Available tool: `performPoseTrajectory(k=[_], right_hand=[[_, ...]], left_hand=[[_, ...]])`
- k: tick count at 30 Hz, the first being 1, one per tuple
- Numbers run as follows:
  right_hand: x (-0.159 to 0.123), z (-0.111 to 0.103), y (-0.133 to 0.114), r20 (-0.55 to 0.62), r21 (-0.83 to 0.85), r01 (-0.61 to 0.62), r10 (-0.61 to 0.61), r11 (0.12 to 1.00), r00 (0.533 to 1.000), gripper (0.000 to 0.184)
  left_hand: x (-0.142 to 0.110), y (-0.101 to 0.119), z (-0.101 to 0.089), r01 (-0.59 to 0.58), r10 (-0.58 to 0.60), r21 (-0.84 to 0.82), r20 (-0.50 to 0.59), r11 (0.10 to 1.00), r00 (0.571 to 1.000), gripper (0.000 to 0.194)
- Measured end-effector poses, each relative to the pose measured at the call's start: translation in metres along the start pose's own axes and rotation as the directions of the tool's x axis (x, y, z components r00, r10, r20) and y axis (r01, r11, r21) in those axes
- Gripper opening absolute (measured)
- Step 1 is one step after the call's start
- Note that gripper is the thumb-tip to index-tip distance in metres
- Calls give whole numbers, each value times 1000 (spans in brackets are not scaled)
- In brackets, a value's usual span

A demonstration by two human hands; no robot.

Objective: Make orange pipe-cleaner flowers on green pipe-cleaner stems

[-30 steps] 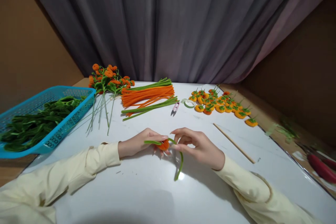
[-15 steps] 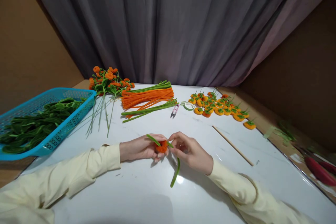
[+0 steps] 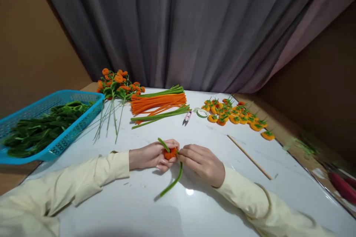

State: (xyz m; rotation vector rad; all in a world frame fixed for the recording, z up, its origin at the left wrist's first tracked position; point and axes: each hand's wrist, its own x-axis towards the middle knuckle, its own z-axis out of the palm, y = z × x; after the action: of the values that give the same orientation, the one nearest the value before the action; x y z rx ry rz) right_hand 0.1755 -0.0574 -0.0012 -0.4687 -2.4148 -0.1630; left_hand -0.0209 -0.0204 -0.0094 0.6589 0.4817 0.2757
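Between my hands, above the white table, is a small fuzzy orange flower head (image 3: pixel 170 154). My left hand (image 3: pixel 155 154) is closed around it, thumb above and fingers beneath. A green pipe cleaner (image 3: pixel 172 184) hangs from the flower's right side and curves down to the left. Another green end sticks up by my left thumb; whether it is the same piece I cannot tell. My right hand (image 3: pixel 204 163) pinches the green pipe cleaner close to the flower, its fingertips almost touching my left ones.
A blue basket (image 3: pixel 52 151) of green leaves stands left. Behind lie finished orange flowers (image 3: pixel 119 85), orange pipe cleaners (image 3: pixel 158 104), green pipe cleaners (image 3: pixel 161 116), pink-handled snips (image 3: pixel 187 117), tape (image 3: pixel 202 113) and several flower heads (image 3: pixel 235 118). A wooden stick (image 3: pixel 249 156) lies right; red-handled pliers (image 3: pixel 343 187) sit beyond the edge.
My right hand has turned over, its fingers now closed together. The loose end of the green pipe cleaner has swung to the left. My left hand still holds the flower head.
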Motion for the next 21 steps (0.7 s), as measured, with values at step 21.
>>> performPoseTrajectory(k=[21], right_hand=[[25, 10, 24, 61, 510, -296, 309, 808, 949, 9]], left_hand=[[2, 9, -10, -215, 225, 99, -103, 972, 969, 14]])
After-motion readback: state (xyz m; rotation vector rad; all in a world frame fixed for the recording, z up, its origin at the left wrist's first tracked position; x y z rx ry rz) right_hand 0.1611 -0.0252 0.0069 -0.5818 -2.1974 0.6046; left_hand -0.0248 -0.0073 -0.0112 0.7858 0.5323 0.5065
